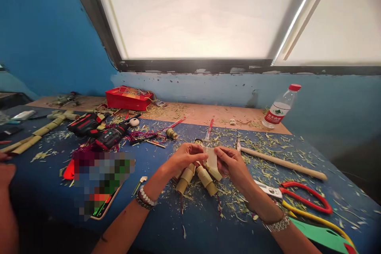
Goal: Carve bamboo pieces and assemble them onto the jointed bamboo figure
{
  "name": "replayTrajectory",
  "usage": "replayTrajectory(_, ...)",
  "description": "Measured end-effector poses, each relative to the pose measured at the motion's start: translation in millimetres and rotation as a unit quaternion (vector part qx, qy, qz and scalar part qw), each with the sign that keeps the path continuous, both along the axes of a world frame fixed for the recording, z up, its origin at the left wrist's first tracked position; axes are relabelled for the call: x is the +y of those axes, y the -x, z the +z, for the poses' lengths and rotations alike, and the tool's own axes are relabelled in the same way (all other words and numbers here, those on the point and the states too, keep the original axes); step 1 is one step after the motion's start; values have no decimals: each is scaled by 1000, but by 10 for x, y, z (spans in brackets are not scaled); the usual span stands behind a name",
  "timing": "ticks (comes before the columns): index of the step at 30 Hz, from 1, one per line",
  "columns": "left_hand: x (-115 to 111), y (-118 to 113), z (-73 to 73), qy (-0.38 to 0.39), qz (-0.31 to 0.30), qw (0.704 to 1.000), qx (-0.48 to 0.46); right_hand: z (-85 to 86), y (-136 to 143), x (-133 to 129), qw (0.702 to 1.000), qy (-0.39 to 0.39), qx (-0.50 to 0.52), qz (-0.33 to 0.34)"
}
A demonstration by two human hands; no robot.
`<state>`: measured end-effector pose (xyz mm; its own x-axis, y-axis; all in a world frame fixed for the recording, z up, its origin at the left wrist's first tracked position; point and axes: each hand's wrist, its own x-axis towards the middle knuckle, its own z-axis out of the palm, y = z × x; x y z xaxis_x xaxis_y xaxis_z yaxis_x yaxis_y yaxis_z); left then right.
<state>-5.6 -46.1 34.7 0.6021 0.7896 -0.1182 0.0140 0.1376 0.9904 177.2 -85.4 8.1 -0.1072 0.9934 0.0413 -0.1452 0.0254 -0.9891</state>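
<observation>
Left hand (183,156), right hand (235,162): fingers (199,156) of both pinched on pale strip (212,159), above bamboo pieces (206,181), shavings-littered tabletop (166,222).

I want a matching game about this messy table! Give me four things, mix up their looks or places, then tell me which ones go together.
Things:
1. thin pale piece
2. bottle
3. box
4. wooden handle

Looks or places:
A. mostly red, at the back of the table
B. lying among shavings, off to the right
C. held between the left hand and the right hand
D. see-through, with a red cap

Right pairs: 1-C, 2-D, 3-A, 4-B
</observation>
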Motion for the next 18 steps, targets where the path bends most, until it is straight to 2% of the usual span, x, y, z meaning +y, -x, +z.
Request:
replayTrajectory(6,21,15,2,-142,70,986,45,47,49,-47,994,-67,-79,-21)
replayTrajectory(8,16,22,-4,-175,81,979,65,65,57,-50,993,-65,-100,-17)
replayTrajectory(13,19,50,-14,-199,105,972,71,96,51,-37,991,-45,-127,24)
replayTrajectory(18,116,100,-45,-218,151,962,70,75,1,-16,987,-53,-148,-47)
